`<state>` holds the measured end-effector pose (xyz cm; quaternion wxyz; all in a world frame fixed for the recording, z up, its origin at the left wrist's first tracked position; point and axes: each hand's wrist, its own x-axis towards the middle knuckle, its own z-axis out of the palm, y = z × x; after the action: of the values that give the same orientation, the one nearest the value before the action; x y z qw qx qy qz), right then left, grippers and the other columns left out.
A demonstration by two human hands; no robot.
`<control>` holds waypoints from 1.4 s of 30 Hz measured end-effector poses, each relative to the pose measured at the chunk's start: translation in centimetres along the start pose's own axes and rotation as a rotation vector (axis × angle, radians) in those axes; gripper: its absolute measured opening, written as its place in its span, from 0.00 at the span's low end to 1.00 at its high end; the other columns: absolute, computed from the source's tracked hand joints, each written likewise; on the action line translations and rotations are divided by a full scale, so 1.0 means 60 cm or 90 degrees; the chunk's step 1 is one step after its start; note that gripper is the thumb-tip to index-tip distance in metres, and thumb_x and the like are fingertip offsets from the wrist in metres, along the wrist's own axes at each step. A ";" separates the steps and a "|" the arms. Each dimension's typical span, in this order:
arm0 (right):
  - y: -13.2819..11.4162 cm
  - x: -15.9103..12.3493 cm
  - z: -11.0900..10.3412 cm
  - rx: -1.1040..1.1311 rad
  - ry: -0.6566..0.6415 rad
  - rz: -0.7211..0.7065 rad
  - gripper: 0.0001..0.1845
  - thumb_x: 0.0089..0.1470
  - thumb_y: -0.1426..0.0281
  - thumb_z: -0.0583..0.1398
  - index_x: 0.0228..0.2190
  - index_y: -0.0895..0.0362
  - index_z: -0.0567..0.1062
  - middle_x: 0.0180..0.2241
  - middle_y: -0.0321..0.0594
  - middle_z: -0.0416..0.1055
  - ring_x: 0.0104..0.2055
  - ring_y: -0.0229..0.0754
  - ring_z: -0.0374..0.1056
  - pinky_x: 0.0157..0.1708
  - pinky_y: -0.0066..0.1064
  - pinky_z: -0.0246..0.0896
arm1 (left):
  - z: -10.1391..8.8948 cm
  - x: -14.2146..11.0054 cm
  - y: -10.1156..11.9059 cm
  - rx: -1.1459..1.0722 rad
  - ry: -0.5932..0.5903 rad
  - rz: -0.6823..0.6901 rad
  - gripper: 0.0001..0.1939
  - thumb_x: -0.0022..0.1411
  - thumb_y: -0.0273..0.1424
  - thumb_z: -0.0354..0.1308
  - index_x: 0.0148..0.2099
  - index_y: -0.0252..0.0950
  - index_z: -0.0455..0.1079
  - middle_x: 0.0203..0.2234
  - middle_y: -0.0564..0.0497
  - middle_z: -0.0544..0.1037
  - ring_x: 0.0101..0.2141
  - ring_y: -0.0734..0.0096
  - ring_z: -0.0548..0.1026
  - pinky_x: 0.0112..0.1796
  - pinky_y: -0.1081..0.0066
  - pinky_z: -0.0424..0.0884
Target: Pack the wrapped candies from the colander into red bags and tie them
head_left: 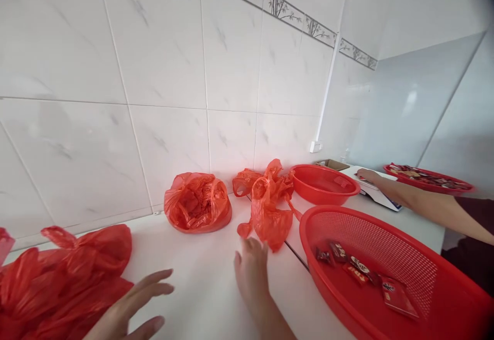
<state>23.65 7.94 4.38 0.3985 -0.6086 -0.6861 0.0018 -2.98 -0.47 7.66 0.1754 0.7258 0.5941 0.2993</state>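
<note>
My left hand (133, 304) is open at the lower left, its fingers apart over the white table. Next to it lies a heap of filled red plastic bags (65, 273). My right hand (252, 273) reaches forward with fingers spread, at the lower edge of a crumpled red plastic bag (272, 211); whether the fingertips touch it I cannot tell. Against the wall sits a rolled-down red bag (197, 203) with more red plastic inside. To the right, a large red basket (370, 216) holds several wrapped snacks (357, 268) and a red packet (399, 296).
A smaller red basket (324, 183) stands behind the large one. Another person's arm (420, 201) reaches in from the right over a white scale (374, 188). Beyond it is a red tray of snacks (428, 178). A dark cord (296, 255) runs along the white table (200, 283).
</note>
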 end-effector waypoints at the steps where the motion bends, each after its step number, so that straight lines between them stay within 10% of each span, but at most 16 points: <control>1: -0.023 -0.010 -0.001 0.030 -0.011 -0.039 0.17 0.50 0.78 0.55 0.42 0.56 0.75 0.38 0.46 0.73 0.46 0.51 0.68 0.58 0.54 0.46 | 0.008 0.011 0.032 -0.064 -0.043 -0.006 0.19 0.52 0.46 0.60 0.48 0.56 0.74 0.55 0.55 0.72 0.55 0.52 0.70 0.51 0.57 0.70; 5: -0.042 -0.017 -0.019 0.056 0.066 -0.055 0.14 0.51 0.77 0.56 0.38 0.54 0.76 0.46 0.48 0.68 0.51 0.52 0.64 0.52 0.48 0.56 | 0.039 0.053 0.124 -0.200 -0.101 -0.010 0.23 0.53 0.38 0.60 0.54 0.52 0.70 0.55 0.52 0.72 0.55 0.56 0.68 0.52 0.59 0.69; 9: 0.051 0.022 -0.024 -0.089 0.140 0.067 0.15 0.49 0.77 0.57 0.38 0.55 0.78 0.61 0.53 0.55 0.62 0.69 0.46 0.51 0.60 0.51 | 0.072 0.082 0.158 -0.220 -0.160 0.006 0.17 0.55 0.33 0.58 0.49 0.49 0.71 0.57 0.51 0.69 0.54 0.58 0.69 0.52 0.59 0.66; 12: 0.096 0.043 -0.016 -0.104 0.059 0.137 0.23 0.47 0.76 0.58 0.46 0.60 0.76 0.57 0.60 0.60 0.59 0.71 0.53 0.47 0.61 0.54 | 0.100 0.100 0.168 -0.254 -0.190 0.014 0.17 0.55 0.32 0.58 0.48 0.48 0.71 0.57 0.49 0.69 0.54 0.57 0.68 0.52 0.58 0.65; 18: -0.003 0.012 -0.021 0.130 0.065 -0.129 0.24 0.51 0.76 0.54 0.51 0.56 0.71 0.47 0.49 0.70 0.50 0.51 0.64 0.49 0.45 0.59 | 0.143 0.158 0.197 -0.627 -0.116 -0.063 0.29 0.53 0.41 0.65 0.56 0.39 0.65 0.56 0.42 0.70 0.54 0.54 0.68 0.49 0.61 0.68; 24: -0.024 0.003 -0.026 0.295 -0.025 -0.090 0.14 0.58 0.69 0.52 0.22 0.56 0.69 0.26 0.37 0.68 0.28 0.37 0.62 0.31 0.28 0.58 | 0.161 0.178 0.182 -0.802 -0.049 -0.162 0.14 0.55 0.40 0.63 0.38 0.34 0.71 0.26 0.51 0.78 0.29 0.66 0.77 0.34 0.69 0.72; 28: 0.023 0.027 -0.039 0.270 0.066 0.121 0.22 0.61 0.57 0.48 0.19 0.54 0.58 0.20 0.34 0.60 0.23 0.37 0.54 0.26 0.29 0.50 | 0.158 0.160 0.151 -0.845 -0.042 -0.208 0.14 0.53 0.37 0.65 0.40 0.35 0.71 0.31 0.48 0.80 0.32 0.63 0.79 0.35 0.65 0.74; 32: 0.049 0.038 -0.047 0.371 -0.032 0.254 0.25 0.60 0.50 0.47 0.20 0.54 0.62 0.20 0.35 0.62 0.24 0.39 0.57 0.26 0.29 0.52 | 0.150 0.145 0.132 -0.854 -0.017 -0.213 0.14 0.52 0.36 0.65 0.40 0.37 0.70 0.31 0.48 0.81 0.33 0.61 0.80 0.37 0.63 0.75; 38: 0.032 0.023 -0.032 0.548 -0.255 0.222 0.23 0.58 0.51 0.50 0.22 0.55 0.64 0.19 0.34 0.62 0.21 0.37 0.57 0.22 0.28 0.52 | 0.155 0.131 0.142 -0.777 -0.060 -0.110 0.17 0.53 0.36 0.64 0.44 0.37 0.69 0.33 0.48 0.79 0.36 0.60 0.78 0.39 0.63 0.72; 42: 0.021 0.022 -0.033 0.555 -0.189 0.148 0.11 0.53 0.62 0.56 0.24 0.55 0.64 0.23 0.33 0.64 0.24 0.37 0.59 0.23 0.27 0.56 | 0.166 0.119 0.160 -0.655 -0.101 -0.001 0.17 0.52 0.38 0.66 0.43 0.37 0.72 0.36 0.48 0.77 0.38 0.60 0.74 0.41 0.63 0.69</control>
<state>25.88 8.40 5.84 0.5117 -0.4507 -0.5982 0.4209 11.51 5.22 7.56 0.5542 0.5658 0.3554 0.4965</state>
